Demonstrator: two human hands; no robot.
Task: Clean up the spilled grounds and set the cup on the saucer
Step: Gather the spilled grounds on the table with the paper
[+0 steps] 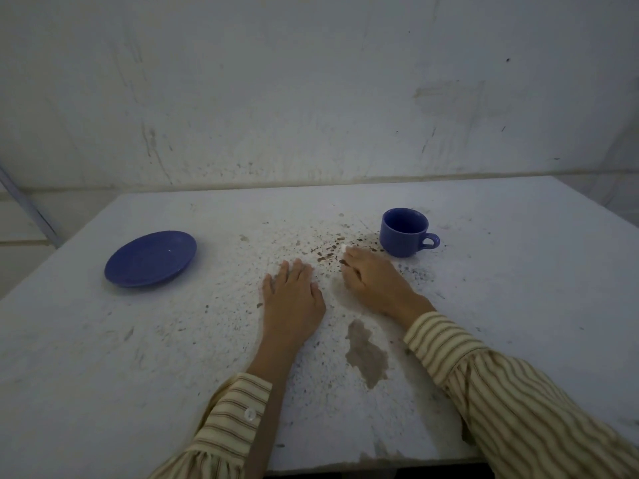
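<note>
A blue cup (404, 232) stands upright at the right of the white table, handle pointing right. A blue saucer (151, 258) lies bare at the left, far from the cup. Dark grounds (326, 252) are scattered across the table between them, thickest just left of the cup. My right hand (375, 281) is closed on a small white wad (343, 248) whose tip shows at my fingertips, pressed on the table among the grounds. My left hand (294, 299) lies flat, palm down, fingers together, beside the right hand.
The white table (518, 305) is rough and stained, with a grey-brown blotch (366, 354) near my right forearm. A scuffed white wall runs behind the table's far edge. The table's left edge falls away to the floor beyond the saucer.
</note>
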